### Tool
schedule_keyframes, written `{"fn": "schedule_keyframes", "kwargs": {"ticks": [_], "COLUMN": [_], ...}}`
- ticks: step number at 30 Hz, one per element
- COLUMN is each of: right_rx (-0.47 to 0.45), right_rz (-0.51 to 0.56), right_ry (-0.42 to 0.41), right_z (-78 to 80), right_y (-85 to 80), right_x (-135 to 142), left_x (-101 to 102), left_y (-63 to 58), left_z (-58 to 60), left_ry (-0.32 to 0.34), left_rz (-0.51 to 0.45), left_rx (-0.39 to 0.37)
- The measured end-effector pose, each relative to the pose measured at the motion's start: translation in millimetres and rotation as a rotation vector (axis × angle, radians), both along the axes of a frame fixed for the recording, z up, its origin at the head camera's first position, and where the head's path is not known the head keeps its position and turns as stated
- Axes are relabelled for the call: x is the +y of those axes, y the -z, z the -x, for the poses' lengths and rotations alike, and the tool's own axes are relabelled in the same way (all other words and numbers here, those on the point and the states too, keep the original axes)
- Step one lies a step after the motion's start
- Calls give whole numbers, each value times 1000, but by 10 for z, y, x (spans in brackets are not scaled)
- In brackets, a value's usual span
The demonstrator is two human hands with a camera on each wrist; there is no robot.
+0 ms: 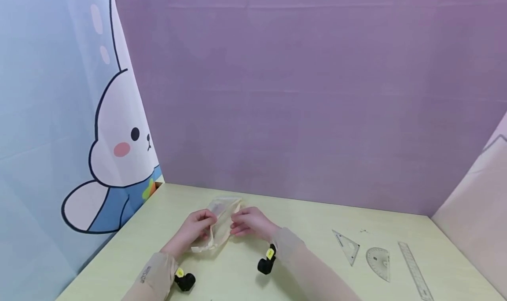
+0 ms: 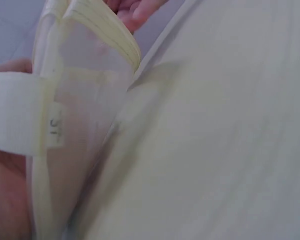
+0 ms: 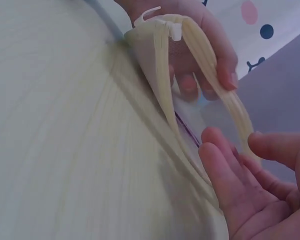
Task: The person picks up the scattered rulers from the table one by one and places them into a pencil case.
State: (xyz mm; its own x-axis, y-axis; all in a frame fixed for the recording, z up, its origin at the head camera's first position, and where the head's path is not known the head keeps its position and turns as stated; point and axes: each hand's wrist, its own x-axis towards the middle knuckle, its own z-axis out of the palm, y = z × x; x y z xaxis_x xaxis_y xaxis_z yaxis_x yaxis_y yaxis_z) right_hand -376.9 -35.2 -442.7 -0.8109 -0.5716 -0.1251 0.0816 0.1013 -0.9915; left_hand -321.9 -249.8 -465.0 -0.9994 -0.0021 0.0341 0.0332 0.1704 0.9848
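Note:
A sheer mesh zip pouch [image 1: 222, 213] with cream trim is held up just over the table, its zipped mouth spread apart. My left hand [image 1: 196, 225] grips one side of the mouth, thumb over the zipper band [image 3: 202, 52]. On the opposite side, my right hand [image 1: 253, 222] pinches the band's other end between thumb and fingers. A white zipper pull [image 3: 176, 31] hangs at the near corner. Through the opening, a thin dark strip [image 3: 187, 129] shows in the right wrist view. The left wrist view shows a cream side tab [image 2: 15, 112] and a small printed label [image 2: 55, 125].
To the right on the pale table [image 1: 309, 248] lie a clear set square [image 1: 348, 247], a protractor [image 1: 379, 262] and a straight ruler [image 1: 415, 270]. A purple curtain [image 1: 301, 94] stands behind the table, and a printed rabbit cloth [image 1: 79, 116] hangs along the left.

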Motion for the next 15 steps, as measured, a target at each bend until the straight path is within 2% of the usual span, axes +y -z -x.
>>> {"fn": "schedule_keyframes", "kwargs": {"ticks": [3,4,8,15], "right_rx": [57,76,130,201], "right_rz": [-17,-23,-52,-86], "right_ry": [-16,-21,-22,8], "right_z": [-23,-28,-35,-45], "right_y": [-36,-50,-92,-199], "right_x": [207,284,600,1150], "left_x": [13,6,-1,-21], "left_y": [20,60,78,112], "left_z": [2,26,15,17], "left_ry": [-24,-36,-45,-27], "left_rz": [-34,-43,-91,-127], "left_rx": [-12,-16,-30,-20]}}
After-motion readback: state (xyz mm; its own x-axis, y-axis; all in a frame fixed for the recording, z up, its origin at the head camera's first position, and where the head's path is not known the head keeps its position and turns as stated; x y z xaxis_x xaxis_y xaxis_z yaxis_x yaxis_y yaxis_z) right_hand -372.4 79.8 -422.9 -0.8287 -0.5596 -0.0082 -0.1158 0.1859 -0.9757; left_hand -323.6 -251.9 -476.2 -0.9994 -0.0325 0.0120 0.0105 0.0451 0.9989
